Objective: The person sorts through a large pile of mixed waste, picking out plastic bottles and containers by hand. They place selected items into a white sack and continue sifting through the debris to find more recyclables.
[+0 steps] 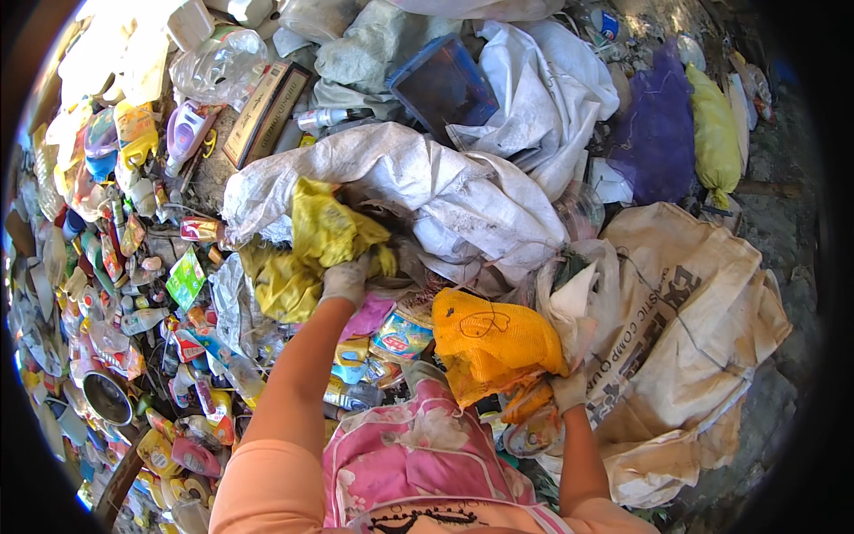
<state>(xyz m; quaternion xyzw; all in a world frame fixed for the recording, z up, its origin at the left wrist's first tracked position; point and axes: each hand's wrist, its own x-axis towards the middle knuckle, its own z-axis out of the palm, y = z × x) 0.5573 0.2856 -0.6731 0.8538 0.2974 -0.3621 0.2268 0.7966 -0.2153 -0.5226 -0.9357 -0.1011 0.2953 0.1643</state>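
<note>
My left hand [345, 282], in a pale work glove, grips a crumpled yellow plastic bag [327, 227] at the centre left. My right hand [569, 390], gloved too, is closed on the lower right end of an orange mesh bag [497, 337]. A clear plastic container [532, 432] sits just below that hand. Between the two hands lie a pink plastic piece [369, 315] and a printed blue and yellow container [401, 334]. A large white woven sack [400, 173] stretches across just beyond my hands.
Plastic bottles and wrappers [140, 320] are heaped along the left. A beige printed woven sack [680, 347] lies at right, with purple mesh [654, 127] and a yellow tied bag [715, 133] farther off. A dark blue-edged bin [444, 87] and a cardboard box [267, 113] stand beyond the white sack.
</note>
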